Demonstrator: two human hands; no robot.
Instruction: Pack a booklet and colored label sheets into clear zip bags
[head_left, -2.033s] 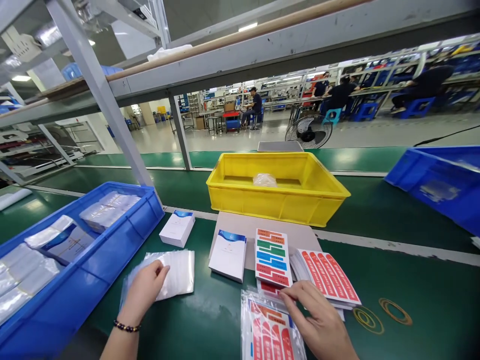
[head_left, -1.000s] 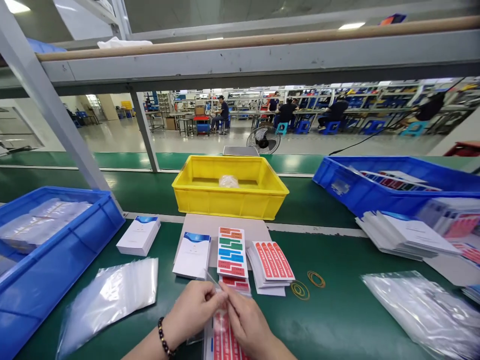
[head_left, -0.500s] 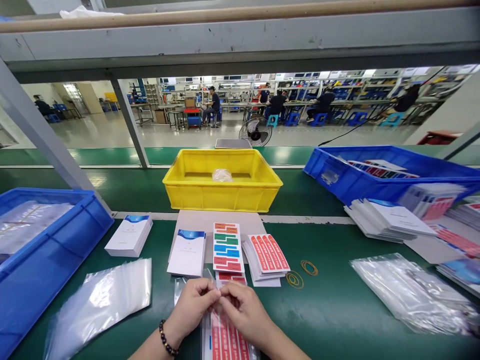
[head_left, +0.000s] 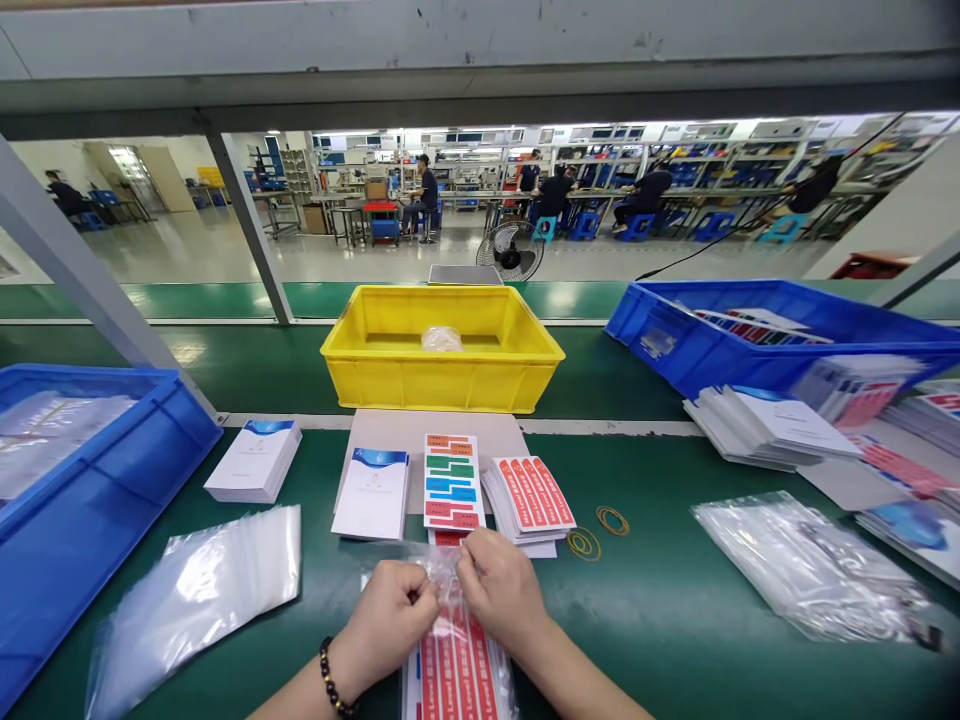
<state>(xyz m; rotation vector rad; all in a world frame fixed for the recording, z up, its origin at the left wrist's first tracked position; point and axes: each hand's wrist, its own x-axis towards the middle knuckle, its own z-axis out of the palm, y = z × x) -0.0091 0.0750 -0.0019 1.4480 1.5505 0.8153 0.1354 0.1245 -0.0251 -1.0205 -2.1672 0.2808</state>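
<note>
Both curled, my left hand (head_left: 391,618) and right hand (head_left: 507,592) pinch the top of the clear bag (head_left: 445,566) on the green table (head_left: 645,625), red-striped sheets (head_left: 459,668) showing through it. Half a second ago the two met; on my remote feed they now stand apart, so I judge the film is spread wider.

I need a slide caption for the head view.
Left hand and right hand hold a clear bag of red-striped sheets before a yellow bin.
</note>
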